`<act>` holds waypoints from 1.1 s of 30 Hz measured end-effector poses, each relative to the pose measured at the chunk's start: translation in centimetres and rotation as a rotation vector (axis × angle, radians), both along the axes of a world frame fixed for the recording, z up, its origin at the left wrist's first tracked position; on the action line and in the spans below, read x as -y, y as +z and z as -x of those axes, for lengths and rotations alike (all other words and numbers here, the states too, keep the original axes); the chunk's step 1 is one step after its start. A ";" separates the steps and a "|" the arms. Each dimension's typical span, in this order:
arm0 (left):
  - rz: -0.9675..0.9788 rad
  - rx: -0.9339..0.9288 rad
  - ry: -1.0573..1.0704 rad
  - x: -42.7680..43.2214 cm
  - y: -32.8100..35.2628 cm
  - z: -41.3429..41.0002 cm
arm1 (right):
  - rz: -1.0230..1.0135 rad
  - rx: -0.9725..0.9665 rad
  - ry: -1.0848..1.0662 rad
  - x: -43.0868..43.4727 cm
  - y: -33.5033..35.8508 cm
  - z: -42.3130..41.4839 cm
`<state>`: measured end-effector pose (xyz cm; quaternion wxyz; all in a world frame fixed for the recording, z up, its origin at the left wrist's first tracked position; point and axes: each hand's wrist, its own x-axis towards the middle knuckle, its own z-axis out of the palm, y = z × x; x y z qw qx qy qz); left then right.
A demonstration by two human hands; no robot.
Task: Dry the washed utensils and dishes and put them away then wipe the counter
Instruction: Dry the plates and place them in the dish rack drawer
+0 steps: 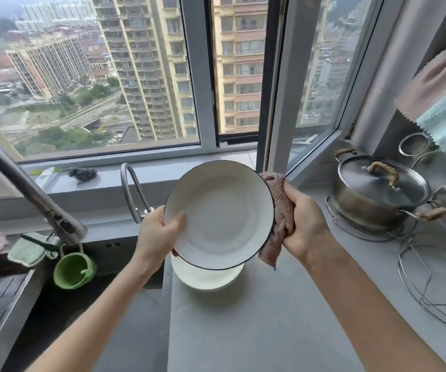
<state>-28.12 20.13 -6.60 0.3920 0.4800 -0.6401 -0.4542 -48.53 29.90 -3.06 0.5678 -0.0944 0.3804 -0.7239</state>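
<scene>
Early days I reckon: left hand fingers clamped on the plate mid-frame, right hand fingers clamped on the cloth at its edge, another dish below, bench not wiped yet

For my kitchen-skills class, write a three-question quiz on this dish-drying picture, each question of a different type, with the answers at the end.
1. True or false: the black-rimmed white plate lies flat on the counter.
2. What does the right hand grip at the plate's rim? A) a green sponge B) a pinkish cloth C) a steel scourer
3. Fill in: the lidded steel pot stands to the plate's ___.
Key: 1 false; the left hand and right hand hold it up, tilted. 2 B. 3 right.
</scene>
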 end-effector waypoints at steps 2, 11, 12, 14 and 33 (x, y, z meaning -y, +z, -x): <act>-0.180 -0.069 -0.235 -1.1 0.9 -1.1 | 0.054 -0.109 0.087 -1.2 1.2 -0.6; -0.360 -0.183 -0.495 -5.3 1.0 -4.2 | 0.047 0.009 0.063 -9.9 0.6 -10.4; -0.338 -0.166 -0.431 -5.3 0.4 -4.4 | 0.025 0.069 0.010 -11.6 0.1 -11.6; -0.300 -0.148 -0.308 -5.8 -0.9 -4.1 | 0.012 0.116 -0.057 -14.8 -0.9 -13.7; -0.395 0.025 -1.013 -38.9 -2.9 2.1 | -0.371 -0.079 -1.098 -52.2 -2.1 -23.3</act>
